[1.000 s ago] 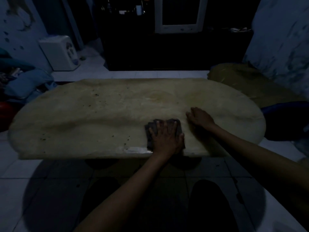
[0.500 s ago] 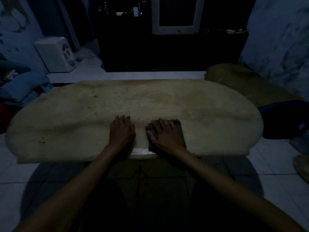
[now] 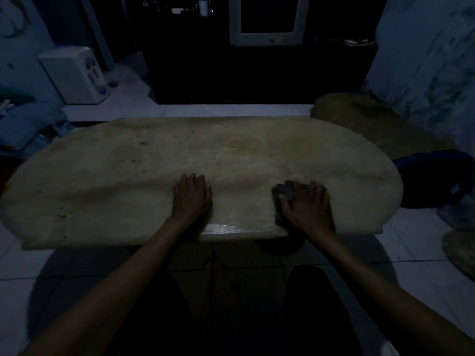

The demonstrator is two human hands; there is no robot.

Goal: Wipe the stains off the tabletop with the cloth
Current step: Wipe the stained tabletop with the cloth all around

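Note:
A pale oval tabletop (image 3: 128,181) fills the middle of the dim head view. Dark specks of stain (image 3: 142,143) dot its far left part, and more specks (image 3: 61,215) lie near the left front edge. A dark grey cloth (image 3: 284,192) lies on the table near the front edge, right of centre. My right hand (image 3: 307,209) presses flat on the cloth and hides most of it. My left hand (image 3: 191,196) rests palm down on the bare table to the left of the cloth, holding nothing.
A white box-like appliance (image 3: 74,74) stands on the floor at the far left, with blue fabric (image 3: 30,124) in front of it. A yellowish cushion (image 3: 359,119) and a dark blue object (image 3: 437,176) sit right of the table. A dark cabinet (image 3: 257,73) stands behind.
My left hand left the cloth and settled on the bare table to the left. My right hand took over the cloth and slid it rightward along the front edge.

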